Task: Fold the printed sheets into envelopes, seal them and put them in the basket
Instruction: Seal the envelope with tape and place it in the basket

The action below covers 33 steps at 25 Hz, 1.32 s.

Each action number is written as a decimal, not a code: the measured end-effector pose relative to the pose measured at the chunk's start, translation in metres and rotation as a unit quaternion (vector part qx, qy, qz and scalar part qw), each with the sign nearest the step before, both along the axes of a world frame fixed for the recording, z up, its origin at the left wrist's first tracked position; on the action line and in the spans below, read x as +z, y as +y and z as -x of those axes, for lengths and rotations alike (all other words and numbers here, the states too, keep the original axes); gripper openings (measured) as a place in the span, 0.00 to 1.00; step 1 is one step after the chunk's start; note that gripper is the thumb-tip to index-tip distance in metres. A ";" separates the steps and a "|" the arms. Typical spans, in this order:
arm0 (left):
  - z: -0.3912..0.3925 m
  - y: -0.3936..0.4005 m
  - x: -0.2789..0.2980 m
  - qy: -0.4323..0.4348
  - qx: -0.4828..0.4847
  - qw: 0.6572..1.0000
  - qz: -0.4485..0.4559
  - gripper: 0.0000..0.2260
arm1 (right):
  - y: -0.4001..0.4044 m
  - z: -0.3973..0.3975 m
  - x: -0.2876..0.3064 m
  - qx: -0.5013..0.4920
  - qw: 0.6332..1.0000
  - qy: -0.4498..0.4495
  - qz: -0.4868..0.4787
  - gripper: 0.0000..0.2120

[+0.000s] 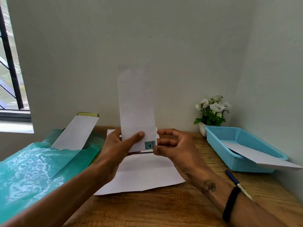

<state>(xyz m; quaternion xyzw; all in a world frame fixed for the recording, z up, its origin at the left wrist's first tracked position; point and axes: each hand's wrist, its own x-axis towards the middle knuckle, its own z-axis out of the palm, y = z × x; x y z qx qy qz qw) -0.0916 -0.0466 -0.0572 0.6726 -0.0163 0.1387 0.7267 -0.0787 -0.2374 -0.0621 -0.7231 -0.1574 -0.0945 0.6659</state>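
The left hand (120, 145) grips the envelope (136, 108) upright above the worktop (164, 203). The right hand (172, 145), fingers curled, pinches its edge by the sticker (149, 145). Press that sticker flat, then carry it to the basket (218, 141).

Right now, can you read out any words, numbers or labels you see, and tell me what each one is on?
No text can be read.
Sticker on the envelope: a teal picture, no legible words.
Pen: any print is too small to read.
Tattoo on the right wrist: a round design, too blurred to read.
Sheets, box and basket: no print shows.
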 end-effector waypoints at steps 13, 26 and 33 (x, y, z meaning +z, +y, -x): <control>-0.023 0.050 0.018 -0.045 0.087 0.993 0.064 0.15 | 0.004 0.009 0.010 -0.085 0.993 -0.055 0.056 0.12; 0.004 0.033 0.037 -0.169 0.056 0.972 -0.151 0.15 | 0.011 -0.018 0.204 -0.085 0.879 -0.249 0.398 0.21; 0.018 0.020 0.061 -0.244 0.078 0.930 -0.265 0.11 | 0.018 0.032 0.266 -0.057 0.774 -0.186 0.602 0.09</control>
